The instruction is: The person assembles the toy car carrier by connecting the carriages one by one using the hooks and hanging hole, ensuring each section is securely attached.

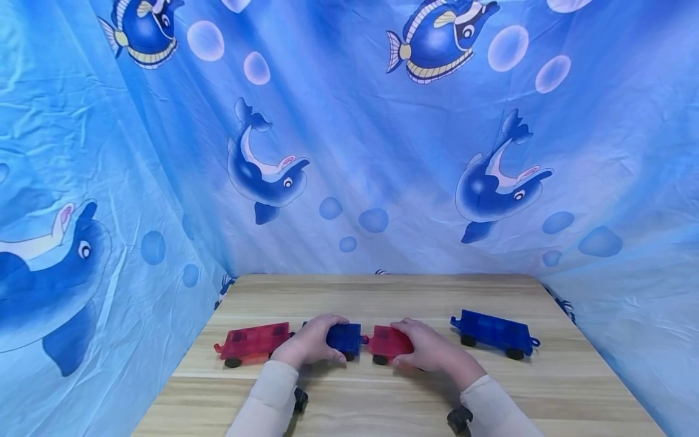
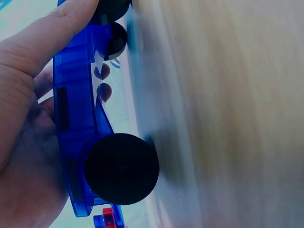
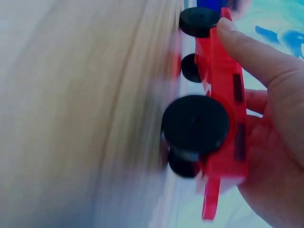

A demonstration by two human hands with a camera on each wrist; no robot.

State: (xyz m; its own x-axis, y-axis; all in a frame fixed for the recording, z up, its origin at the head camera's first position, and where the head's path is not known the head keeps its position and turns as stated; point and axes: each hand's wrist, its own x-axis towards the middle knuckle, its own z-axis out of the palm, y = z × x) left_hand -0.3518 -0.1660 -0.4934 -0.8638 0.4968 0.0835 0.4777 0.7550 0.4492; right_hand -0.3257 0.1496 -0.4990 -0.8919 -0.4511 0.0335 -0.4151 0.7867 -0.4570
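The left hand (image 1: 308, 343) is gripping a blue toy wagon (image 1: 345, 337); at its 3 o'clock, the right hand (image 1: 431, 349) is clasping a red toy wagon (image 1: 389, 342), couplers nearly touching.

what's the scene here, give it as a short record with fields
left hand: left hand grips blue wagon
right hand: right hand grips red wagon
contact: the two held wagons meet end to end
loose, left: second red wagon
loose, right: second blue wagon
surface: wooden table
backdrop: blue dolphin cloth
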